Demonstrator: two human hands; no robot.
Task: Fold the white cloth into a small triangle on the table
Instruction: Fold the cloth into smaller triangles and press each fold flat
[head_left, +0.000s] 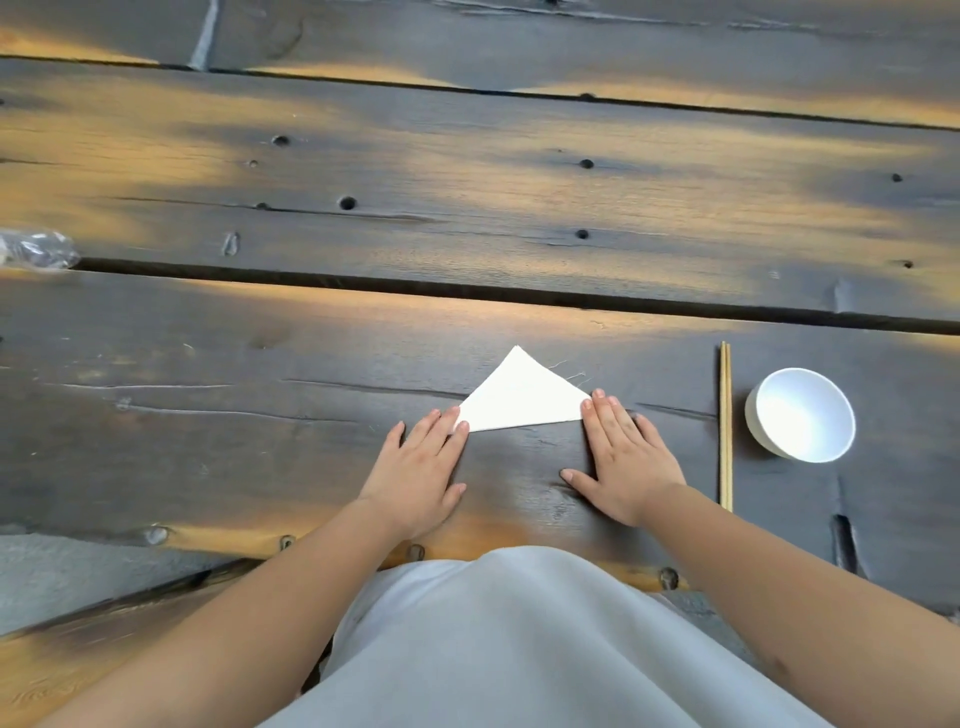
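Nearest the camera a pale grey garment (519, 649) covers the person's lap, and both bare forearms reach forward from its sides onto the dark, weathered plank desk (208, 441). The left hand (421, 473) lies palm down on the wood, its grip spread flat with straight fingers holding nothing; its fingertips (460, 423) touch the near left corner of the white cloth (522, 397). The right hand (626, 467) lies palm down in the same way, grip flat and spread, thumb out to the side, with its fingertips (592, 402) resting on the cloth's right corner. The cloth sits just beyond the two hands, near the middle of the closest plank, already folded into a small flat triangle with its long edge toward the person and its point away; a few loose threads trail from its far right edge. To the right of the right hand, a pair of wooden chopsticks (725, 426) lies side by side, pointing away from the person, and just beyond them to the right stands a white bowl (800, 415), upright. Farther back a dark gap separates the planks, and at the far left edge lies a crumpled piece of clear plastic (36, 249).
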